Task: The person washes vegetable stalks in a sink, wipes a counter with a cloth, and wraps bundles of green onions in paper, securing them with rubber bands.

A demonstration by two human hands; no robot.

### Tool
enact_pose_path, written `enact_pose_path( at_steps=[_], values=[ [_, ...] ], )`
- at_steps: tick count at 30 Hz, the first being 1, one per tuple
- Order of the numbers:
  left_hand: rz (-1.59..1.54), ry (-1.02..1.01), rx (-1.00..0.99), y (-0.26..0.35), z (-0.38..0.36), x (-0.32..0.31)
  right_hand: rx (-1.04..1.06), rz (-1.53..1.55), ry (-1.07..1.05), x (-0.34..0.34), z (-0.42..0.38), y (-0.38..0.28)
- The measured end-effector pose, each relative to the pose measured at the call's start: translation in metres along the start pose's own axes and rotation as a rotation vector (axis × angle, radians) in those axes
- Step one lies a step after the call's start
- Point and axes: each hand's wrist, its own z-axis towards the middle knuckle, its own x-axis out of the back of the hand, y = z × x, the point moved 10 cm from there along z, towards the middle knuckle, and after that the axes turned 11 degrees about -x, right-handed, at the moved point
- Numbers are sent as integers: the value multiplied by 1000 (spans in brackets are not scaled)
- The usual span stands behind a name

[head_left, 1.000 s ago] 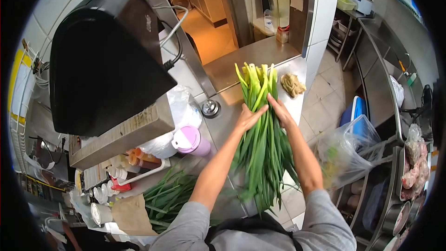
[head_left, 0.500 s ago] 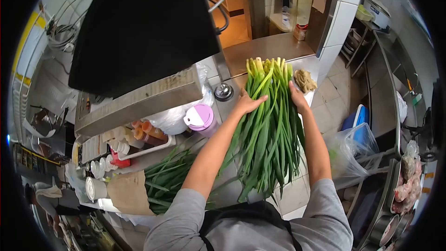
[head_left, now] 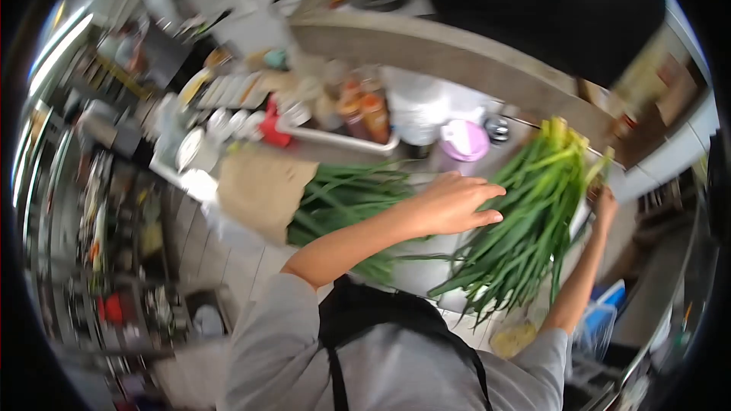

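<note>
A big bunch of green onions (head_left: 525, 205) lies on the steel counter, pale root ends pointing away and long green leaves spreading toward me. My left hand (head_left: 461, 202) hovers at the left side of the bunch, thumb and fingers stretched apart with nothing in them. On the far right, my right hand (head_left: 604, 204) is beside the root ends, its fingers curled at a small brownish patch; I cannot tell what they hold. More long green leaves (head_left: 354, 198) lie to the left, partly under a sheet of brown paper (head_left: 263, 192).
Behind my left hand stands a cup with a purple lid (head_left: 466, 141), near a metal call bell (head_left: 497, 129). A white tray (head_left: 343, 141) holds orange-filled bottles. A thick ledge (head_left: 457, 49) runs above the counter. A blue container (head_left: 609, 297) stands low at right.
My view has swung left. The left hand has come off the green onions and moved left; the right hand has left their side and now curls near the root ends, where a beige cloth lay.
</note>
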Motion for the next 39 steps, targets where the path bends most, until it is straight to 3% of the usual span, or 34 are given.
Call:
enact_pose_path(
  at_steps=[2,4,6,7,8,10,12,14,16,18,21,26,30,31,34,36,37,38,39],
  values=[
    [133,434,19,-4,-72,55,38,250,-95,5,-6,-15],
    [247,763,207,-33,-157,93,63,317,-137,6,-39,-48],
    [446,922,408,-58,-238,111,95,274,-204,-3,-103,-93],
    [653,857,534,-67,-269,109,120,226,-240,-8,-146,-116],
    [658,867,548,-72,-290,104,148,179,-275,-14,-184,-131],
    [682,633,800,-97,-322,80,193,41,-334,-18,-232,-131],
    [695,633,778,-107,-334,67,220,-49,-512,-42,-286,-127],
    [630,665,804,-122,-346,59,123,-157,-856,-80,-337,-108],
    [589,660,777,-123,-345,61,269,-389,-1098,-135,-397,-120],
    [562,663,741,-124,-343,66,637,-608,-1176,-194,-458,-151],
    [504,730,734,-128,-351,71,884,-614,-1121,-265,-521,-160],
    [386,957,600,-122,-360,82,938,-722,-974,-359,-556,-129],
    [387,959,555,-120,-362,89,1002,-574,-1000,-426,-591,-124],
    [377,954,539,-119,-361,88,1053,-458,-1040,-437,-604,-130],
    [383,951,535,-125,-370,91,1133,-482,-1133,-461,-626,-136],
    [290,989,378,-122,-375,98,1098,-484,-1123,-444,-621,-132],
    [428,1017,308,-115,-384,108,1092,-547,-973,-431,-606,-125],
    [381,1115,402,-136,-409,119,1088,-611,-821,-424,-591,-125],
    [320,1199,504,-159,-438,128,1090,-627,-825,-425,-590,-120]
  ],
)
